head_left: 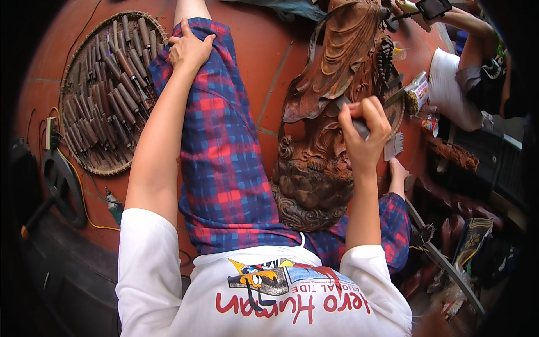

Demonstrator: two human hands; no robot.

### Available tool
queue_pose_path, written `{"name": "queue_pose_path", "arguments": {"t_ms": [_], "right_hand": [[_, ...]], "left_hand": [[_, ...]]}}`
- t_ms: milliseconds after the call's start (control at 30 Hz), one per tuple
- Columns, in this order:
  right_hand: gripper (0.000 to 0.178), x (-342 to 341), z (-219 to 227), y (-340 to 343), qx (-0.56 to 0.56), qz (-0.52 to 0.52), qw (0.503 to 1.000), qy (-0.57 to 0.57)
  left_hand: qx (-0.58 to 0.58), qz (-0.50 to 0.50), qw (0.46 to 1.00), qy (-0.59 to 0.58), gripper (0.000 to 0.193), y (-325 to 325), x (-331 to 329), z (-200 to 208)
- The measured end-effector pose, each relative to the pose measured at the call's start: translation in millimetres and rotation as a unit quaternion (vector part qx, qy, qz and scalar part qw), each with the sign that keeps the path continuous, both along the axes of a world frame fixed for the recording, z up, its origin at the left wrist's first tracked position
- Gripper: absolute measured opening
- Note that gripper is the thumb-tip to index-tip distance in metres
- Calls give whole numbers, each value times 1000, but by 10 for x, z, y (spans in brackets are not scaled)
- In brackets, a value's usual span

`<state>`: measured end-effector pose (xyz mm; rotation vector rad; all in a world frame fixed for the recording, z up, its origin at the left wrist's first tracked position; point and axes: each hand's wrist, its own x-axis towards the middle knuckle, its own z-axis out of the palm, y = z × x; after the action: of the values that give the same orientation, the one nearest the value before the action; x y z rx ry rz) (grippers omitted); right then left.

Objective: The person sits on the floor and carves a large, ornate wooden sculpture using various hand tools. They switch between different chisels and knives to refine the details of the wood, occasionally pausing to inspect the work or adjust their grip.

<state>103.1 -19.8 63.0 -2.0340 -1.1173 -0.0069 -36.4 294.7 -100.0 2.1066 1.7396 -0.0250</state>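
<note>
A dark brown carved wooden statue point(331, 140), with draped folds above and curled carving at its base, lies between my legs. My right hand point(368, 129) is over its middle, with thumb and fingers pinched round a small grey piece point(360, 128) that looks like folded sandpaper; most of it is hidden by the fingers. Whether the piece touches the wood, I cannot tell. Over on the left, my left hand point(190, 50) rests on my knee, on the plaid trousers point(216, 118), thumb apart and holding nothing.
A round woven basket point(66, 92) of wooden-handled carving tools point(115, 84) sits on the red tiled floor point(272, 67) at left. A pale brush point(394, 146) lies right of the statue. Another person's arm point(469, 25) and a dark device point(433, 8) show at upper right.
</note>
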Motion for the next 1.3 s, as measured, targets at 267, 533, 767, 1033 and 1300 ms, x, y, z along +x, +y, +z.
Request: {"name": "queue_pose_path", "arguments": {"t_ms": [267, 533, 767, 1033, 1300], "right_hand": [[23, -14, -34, -43, 6, -3, 1000, -1], [27, 18, -101, -47, 29, -41, 999, -9], [24, -11, 6, 73, -31, -18, 999, -20], [24, -150, -61, 44, -15, -9, 1000, -10], [22, -208, -150, 7, 15, -7, 999, -44]], "left_hand": [[20, 7, 1000, -7, 101, 47, -40, -48], [3, 13, 1000, -15, 100, 9, -41, -8], [30, 15, 999, -40, 105, 97, -109, -152], [31, 14, 999, -25, 104, 60, -64, -181], [21, 17, 999, -26, 103, 25, -51, -99]]}}
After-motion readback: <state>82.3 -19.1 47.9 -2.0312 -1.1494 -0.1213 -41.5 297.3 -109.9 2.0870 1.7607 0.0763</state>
